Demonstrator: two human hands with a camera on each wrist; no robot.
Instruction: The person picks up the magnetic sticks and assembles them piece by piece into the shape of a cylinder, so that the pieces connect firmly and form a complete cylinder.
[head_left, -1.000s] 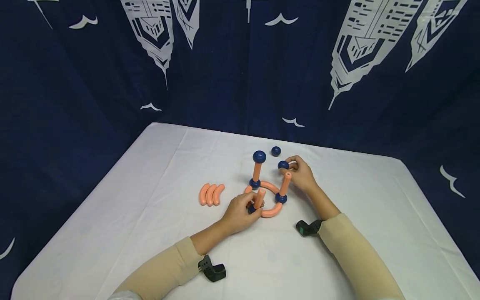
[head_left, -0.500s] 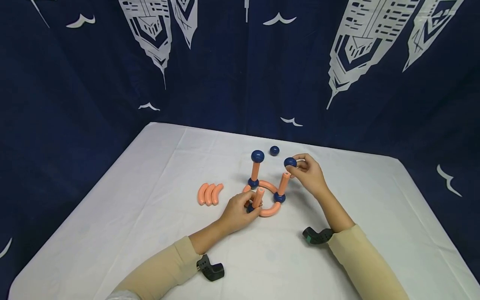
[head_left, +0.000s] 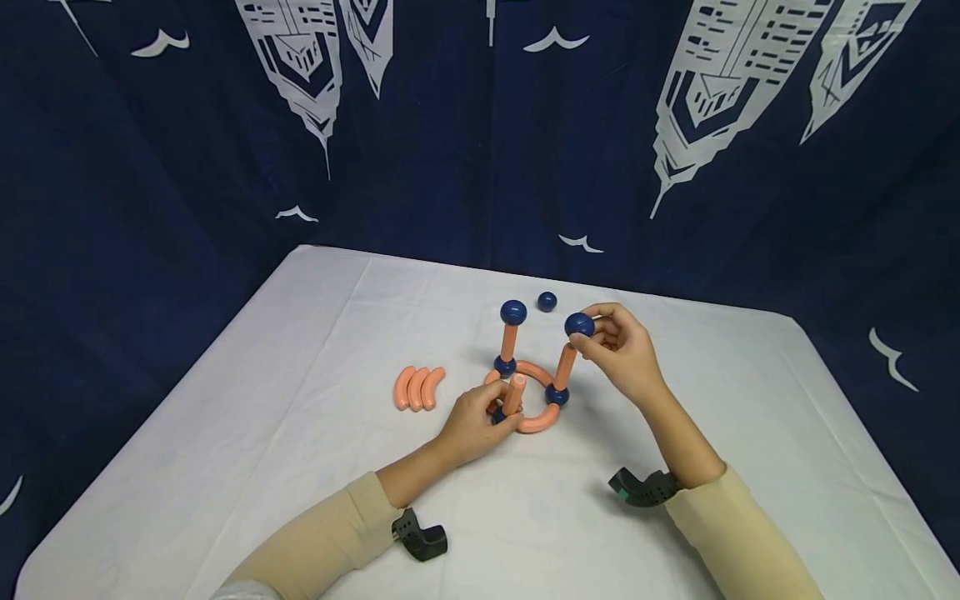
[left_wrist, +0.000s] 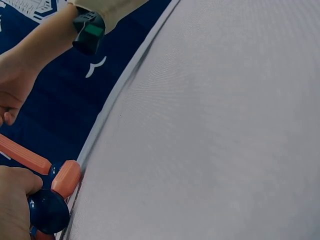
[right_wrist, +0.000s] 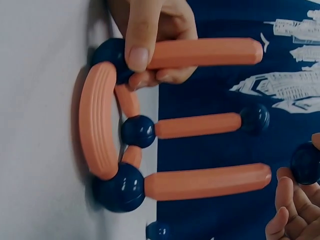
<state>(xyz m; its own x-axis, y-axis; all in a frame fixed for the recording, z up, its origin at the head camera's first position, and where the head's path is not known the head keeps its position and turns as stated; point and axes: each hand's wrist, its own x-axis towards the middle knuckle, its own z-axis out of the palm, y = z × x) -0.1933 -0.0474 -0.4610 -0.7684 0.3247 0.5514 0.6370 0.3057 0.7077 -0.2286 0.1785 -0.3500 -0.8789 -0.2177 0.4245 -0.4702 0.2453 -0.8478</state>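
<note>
A ring of curved orange sticks (head_left: 538, 422) and blue balls stands on the table, with three straight orange rods rising from it. My left hand (head_left: 474, 425) grips the near-left rod (head_left: 515, 393) low down, where it meets its blue ball (right_wrist: 112, 57); that rod's top is bare. Thumb and fingers of my right hand (head_left: 628, 354) pinch a blue ball (head_left: 579, 324) over the right rod (head_left: 566, 368). A small gap shows between this ball and the rod's end (right_wrist: 265, 175) in the right wrist view. The far rod (head_left: 509, 343) carries a blue ball (head_left: 513, 312).
Three curved orange sticks (head_left: 416, 389) lie side by side left of the ring. One loose blue ball (head_left: 547, 302) sits behind it. White cloth (head_left: 315, 400) covers the table, and a dark blue printed curtain (head_left: 450, 150) hangs beyond its far edge.
My right hand has lifted the blue ball and brought it from behind the right rod to over its top. The left hand keeps its grip in the same place.
</note>
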